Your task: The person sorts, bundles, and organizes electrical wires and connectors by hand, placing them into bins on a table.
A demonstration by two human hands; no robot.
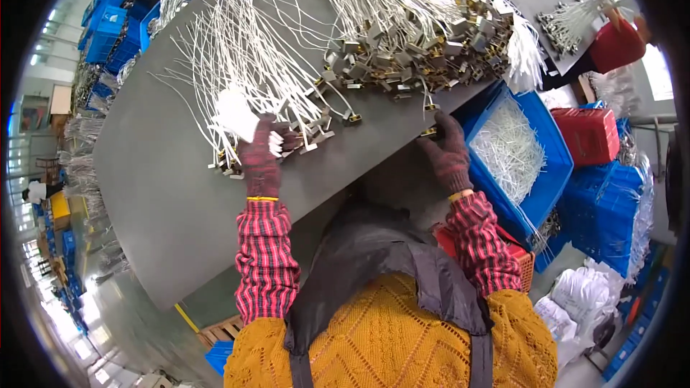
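Observation:
My left hand [262,156], in a dark maroon knit glove, is closed around a bundle of white wires [233,111] over the table; glare washes out part of it. Beneath it lies a pile of white-wired parts with small metal ends [231,162]. At the table's near edge, my gloved right hand [450,156] pinches a small metal and brass-coloured part [429,132] between thumb and finger. Just beyond its fingertips sits another small wired part [431,107]. A large heap of parts with grey metal blocks [417,50] and long white wires covers the far side.
The grey table [154,223] curves across the view. Right of my right hand, a blue crate [557,172] holds white wire pieces. A red crate [586,135] and white sacks [586,294] stand farther right. Another person's red sleeve [617,44] shows at the far right table.

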